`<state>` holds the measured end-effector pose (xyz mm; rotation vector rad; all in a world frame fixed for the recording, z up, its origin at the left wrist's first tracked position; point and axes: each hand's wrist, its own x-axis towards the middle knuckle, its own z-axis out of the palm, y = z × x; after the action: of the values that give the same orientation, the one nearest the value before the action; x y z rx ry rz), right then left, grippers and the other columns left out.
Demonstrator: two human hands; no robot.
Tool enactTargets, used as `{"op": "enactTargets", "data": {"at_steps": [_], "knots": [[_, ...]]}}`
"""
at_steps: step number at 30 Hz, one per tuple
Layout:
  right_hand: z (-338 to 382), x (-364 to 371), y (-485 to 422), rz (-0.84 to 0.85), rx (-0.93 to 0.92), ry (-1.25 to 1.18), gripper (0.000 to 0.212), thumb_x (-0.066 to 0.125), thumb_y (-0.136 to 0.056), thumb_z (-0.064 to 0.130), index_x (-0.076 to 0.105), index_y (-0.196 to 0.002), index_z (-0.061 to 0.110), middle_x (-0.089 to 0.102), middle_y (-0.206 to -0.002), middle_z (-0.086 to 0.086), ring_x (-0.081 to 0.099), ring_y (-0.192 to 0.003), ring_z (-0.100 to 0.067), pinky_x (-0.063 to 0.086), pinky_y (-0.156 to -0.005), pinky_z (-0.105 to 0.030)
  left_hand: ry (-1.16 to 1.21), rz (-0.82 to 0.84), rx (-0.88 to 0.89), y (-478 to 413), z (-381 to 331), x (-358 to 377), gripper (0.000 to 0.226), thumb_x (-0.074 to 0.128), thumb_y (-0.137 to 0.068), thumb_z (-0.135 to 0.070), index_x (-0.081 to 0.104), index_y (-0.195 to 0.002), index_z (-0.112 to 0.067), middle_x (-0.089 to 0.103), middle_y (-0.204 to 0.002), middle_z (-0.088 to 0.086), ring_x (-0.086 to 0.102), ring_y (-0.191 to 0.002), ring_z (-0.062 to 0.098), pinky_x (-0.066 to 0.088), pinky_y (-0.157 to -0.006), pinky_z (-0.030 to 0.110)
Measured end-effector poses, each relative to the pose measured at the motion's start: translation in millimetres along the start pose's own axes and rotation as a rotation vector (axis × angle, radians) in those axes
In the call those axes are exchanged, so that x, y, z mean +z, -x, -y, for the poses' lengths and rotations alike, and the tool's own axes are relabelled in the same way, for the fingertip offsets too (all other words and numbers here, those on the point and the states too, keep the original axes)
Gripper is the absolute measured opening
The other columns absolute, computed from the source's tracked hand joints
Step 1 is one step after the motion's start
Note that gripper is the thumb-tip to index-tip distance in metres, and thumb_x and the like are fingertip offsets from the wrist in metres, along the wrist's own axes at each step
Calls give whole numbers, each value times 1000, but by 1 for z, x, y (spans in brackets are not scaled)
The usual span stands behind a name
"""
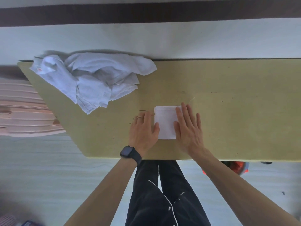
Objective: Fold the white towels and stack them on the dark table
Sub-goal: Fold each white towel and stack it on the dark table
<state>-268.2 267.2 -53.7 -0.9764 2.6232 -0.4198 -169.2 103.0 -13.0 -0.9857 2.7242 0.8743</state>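
One folded white towel (165, 121) lies as a small neat rectangle near the front edge of the desk (236, 111). The right hand (187, 128) presses flat on its right side and the left hand (143, 129) lies flat against its left edge. Both hands have straight fingers (179, 113) and grip nothing. The heap of white towels (91, 82) at the far left is crumpled and unfolded. By this, only the first towel looks done; most folding and all stacking remain.

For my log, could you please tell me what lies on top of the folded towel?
On the folded towel, the right hand lies flat over its right edge; the left hand touches its left edge. Fabric beneath is hidden.
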Motion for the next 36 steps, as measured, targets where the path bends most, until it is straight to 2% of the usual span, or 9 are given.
{"op": "enactTargets", "data": {"at_steps": [2,5,11,20,23,27,30,33,36], "knots": [[1,2,1,-20,20,-5,56,26,-105,32,25,-158,14,14,-167,-4,9,-155,-19,8,-123,-50,-144,-79,232,-6,-4,13,48,57,-92,-30,50,-137,-16,51,-143,6,49,-126,29,42,-101,44],[-1,11,3,-6,-5,21,56,26,-105,34,28,-157,10,15,-167,-4,11,-154,-17,11,-123,-50,-279,23,407,-14,2,36,57,45,-98,-36,39,-152,-15,30,-161,1,29,-147,22,25,-116,51],[-13,19,5,47,-19,77,62,26,-104,37,16,-159,10,11,-168,-3,7,-155,-16,13,-122,-53,-318,139,316,-10,31,55,70,28,-100,-57,16,-159,-23,10,-167,-5,6,-154,14,8,-121,51],[-13,5,5,82,9,33,65,24,-104,45,6,-161,18,2,-169,1,-2,-155,-14,4,-124,-52,-318,108,284,-10,20,47,71,28,-99,-57,16,-159,-21,10,-167,-4,5,-154,16,3,-122,53],[-6,-14,17,-10,245,-111,71,43,-100,50,19,-159,20,15,-166,-1,14,-152,-20,13,-120,-45,-297,20,286,-26,-1,33,62,37,-96,-47,36,-152,-19,34,-156,0,27,-146,23,15,-119,52],[2,-29,40,-39,544,-295,61,66,-89,46,45,-138,16,46,-134,-2,42,-125,-24,35,-104,-39,-421,155,251,-48,-18,10,40,40,-100,-36,52,-134,-20,60,-131,5,53,-120,27,35,-101,38],[5,-33,50,26,714,-449,50,68,-86,50,52,-120,16,56,-110,4,55,-107,-22,43,-92,-36,-492,297,73,-41,-19,-9,37,37,-100,-43,55,-123,-20,63,-120,2,58,-107,26,36,-86,37],[14,-37,52,125,820,-526,46,68,-83,54,53,-113,22,60,-105,9,59,-100,-17,44,-84,-36,-483,453,-77,-20,-18,-18,42,36,-96,-56,58,-92,-21,65,-98,1,57,-86,25,37,-77,36],[22,-36,45,143,817,-530,50,71,-82,55,54,-114,20,60,-105,7,58,-97,-16,44,-81,-33,-249,396,-263,-7,-19,-17,46,43,-93,-63,57,-90,-19,63,-93,1,59,-83,25,41,-69,33]]}}
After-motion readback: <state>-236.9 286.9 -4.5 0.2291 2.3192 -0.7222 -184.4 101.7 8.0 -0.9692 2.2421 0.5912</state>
